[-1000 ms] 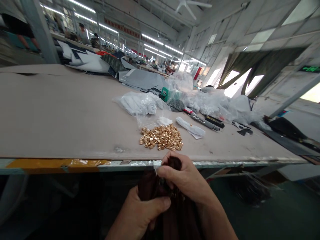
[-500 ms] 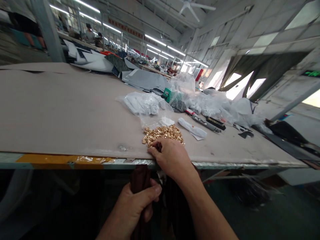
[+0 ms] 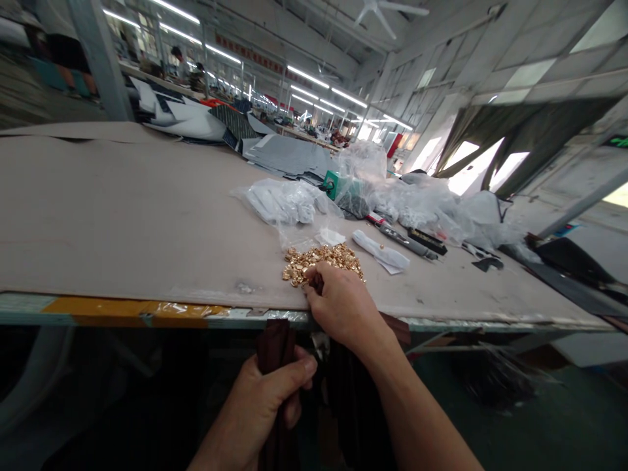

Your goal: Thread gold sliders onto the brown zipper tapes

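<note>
Two bare hands meet a table's front edge. The left hand grips dark maroon fabric below it, the lower folds lost in shadow. The right hand, fingers curled, partly hides a pile of small gold-coloured pieces on top (whether it pinches any, I cannot tell).

Place type: factory workshop | long worktable, taped edge | stacked grey sheet material | heap of small gold-coloured fittings | clear plastic bags | fluorescent tubes in rows | ceiling fan | people at benches behind
</note>
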